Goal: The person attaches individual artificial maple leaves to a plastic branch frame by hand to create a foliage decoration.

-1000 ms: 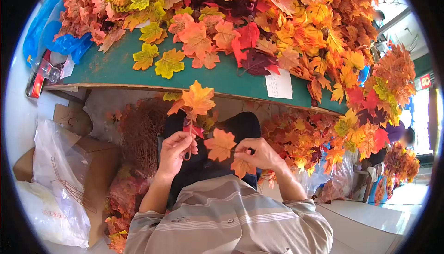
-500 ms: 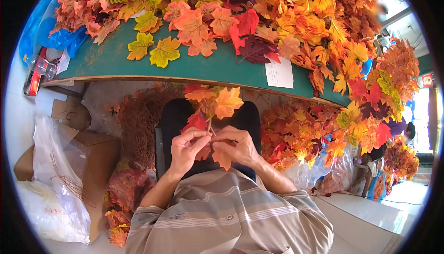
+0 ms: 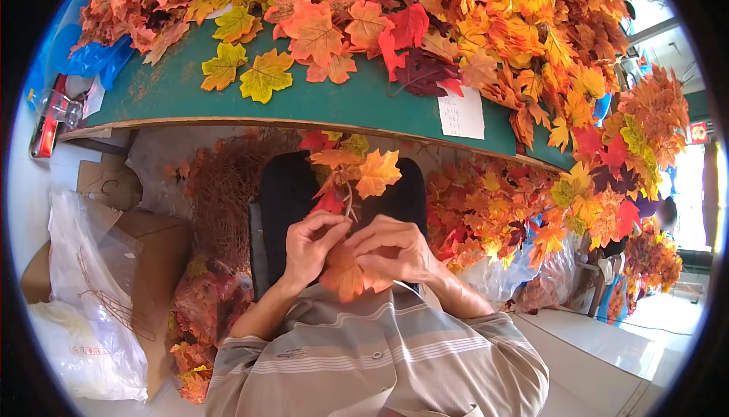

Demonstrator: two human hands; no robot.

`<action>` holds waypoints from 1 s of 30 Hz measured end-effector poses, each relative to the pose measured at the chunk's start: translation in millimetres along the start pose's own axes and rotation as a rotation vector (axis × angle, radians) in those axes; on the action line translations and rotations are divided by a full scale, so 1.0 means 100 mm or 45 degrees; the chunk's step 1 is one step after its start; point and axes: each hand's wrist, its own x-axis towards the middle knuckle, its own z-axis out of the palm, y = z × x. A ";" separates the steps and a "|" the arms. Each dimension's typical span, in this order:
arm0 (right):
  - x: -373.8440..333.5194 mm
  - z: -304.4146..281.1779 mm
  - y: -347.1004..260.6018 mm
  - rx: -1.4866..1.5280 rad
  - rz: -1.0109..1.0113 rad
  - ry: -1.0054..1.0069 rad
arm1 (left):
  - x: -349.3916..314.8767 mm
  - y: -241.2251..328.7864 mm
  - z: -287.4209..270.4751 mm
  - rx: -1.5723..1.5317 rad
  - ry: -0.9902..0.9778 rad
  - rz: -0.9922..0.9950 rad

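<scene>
1. Left hand (image 3: 307,250): thumb and forefinger pinched together on the base of a leaf sprig (image 3: 350,203). Right hand (image 3: 396,250): fingers curled narrow over a loose orange leaf (image 3: 343,279); exact grip partly hidden.
2. Sprig position: just beyond the fingertips, above the person's lap. Long axis runs away from the body, roughly upright in view; bare stem end toward the hands, leafy end toward the worktop. Its yellow-orange leaf (image 3: 377,173) splays to the right, its red leaf (image 3: 329,201) to the left.
3. Orange leaf: below and between the hands, blade spreading toward the shirt (image 3: 372,341); blurred, stem direction cannot be told.
4. Left of the hands: tangled brown stems (image 3: 220,197); farther left, a white plastic bag (image 3: 95,341).
5. Right of the hands: a leaf heap (image 3: 474,208).
6. Beyond the hands: green worktop (image 3: 171,87), bearing two yellow-green leaves (image 3: 266,77), a white paper (image 3: 462,117) and piled autumn leaves (image 3: 486,11).
</scene>
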 end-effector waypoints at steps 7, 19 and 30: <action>-0.01 0.09 0.09 0.283 0.596 0.023 | 0.01 0.06 -0.05 -0.378 0.001 -0.339; 0.06 0.16 0.19 0.114 0.309 0.128 | -0.01 0.11 -0.03 -0.372 -0.028 -0.066; 0.04 0.12 0.20 0.152 0.319 0.118 | -0.02 0.11 0.00 -0.317 -0.019 -0.031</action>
